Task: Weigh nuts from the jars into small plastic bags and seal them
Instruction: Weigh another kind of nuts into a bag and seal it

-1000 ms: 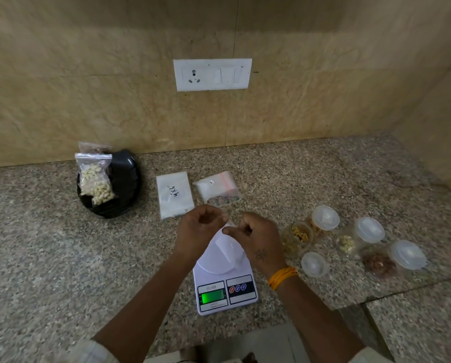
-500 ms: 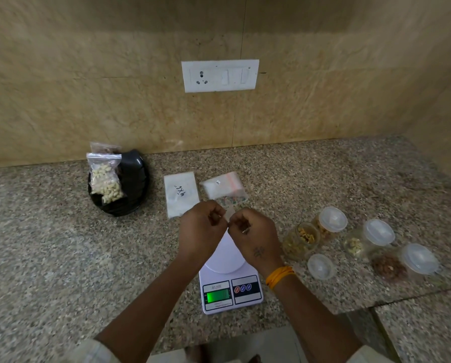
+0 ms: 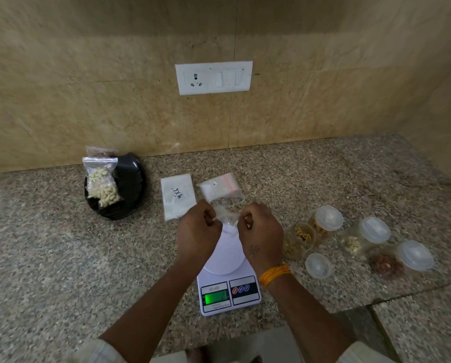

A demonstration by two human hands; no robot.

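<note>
Small clear plastic bag (image 3: 225, 218) is held above the white digital scale (image 3: 228, 281), near the counter's front edge; it looks empty, thin and crinkly. Left hand (image 3: 196, 233) and right hand (image 3: 262, 235) each pinch a side of its mouth, likely pulling it open. Done so far, judging by the layout: a sealed zip bag of cashews (image 3: 101, 182) rests on the black plate (image 3: 130, 184) at the back left, another filled bag behind it. Still left: filling, weighing and sealing this one. Spare flat bags (image 3: 220, 188) lie behind the hands. Open jar of nuts (image 3: 299, 239) and its loose lid (image 3: 318, 265) sit right of the scale. Speckled granite counter (image 3: 49, 258).
</note>
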